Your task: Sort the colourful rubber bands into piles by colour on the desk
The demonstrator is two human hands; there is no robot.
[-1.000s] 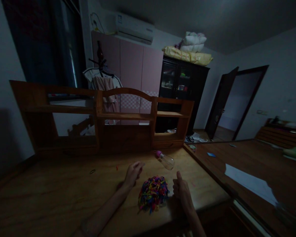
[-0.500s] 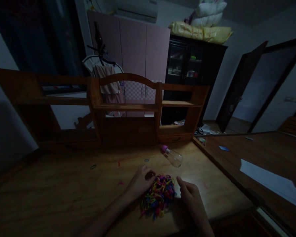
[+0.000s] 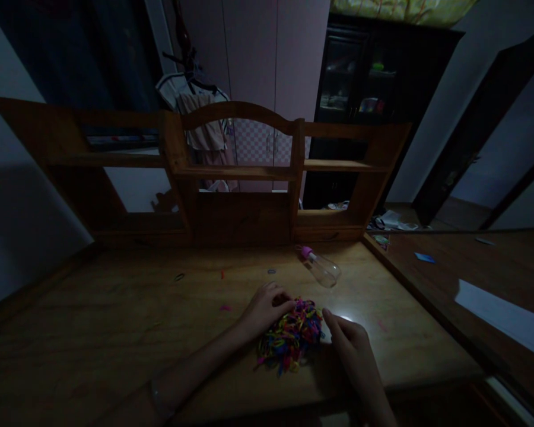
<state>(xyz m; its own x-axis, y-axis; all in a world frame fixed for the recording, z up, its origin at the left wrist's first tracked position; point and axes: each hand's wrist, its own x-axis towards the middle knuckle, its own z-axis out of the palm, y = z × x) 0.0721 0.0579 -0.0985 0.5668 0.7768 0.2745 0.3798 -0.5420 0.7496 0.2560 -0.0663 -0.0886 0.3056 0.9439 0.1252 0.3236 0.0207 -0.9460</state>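
On the near side of the bottle point(image 3: 326, 273), the colourful heap point(image 3: 294, 337) looks light, soft and tangly, best pinched by its outer strands point(image 3: 283, 360), left hand point(image 3: 266, 309) curled against it, right hand point(image 3: 355, 344) half-closed beside it, any grip impossible to tell.

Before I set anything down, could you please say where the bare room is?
The widest bare patch on the table lies left of the dark loop; a smaller one between the bottle and the table's right edge. It's crowded around the colorful heap, between left hand and right hand.
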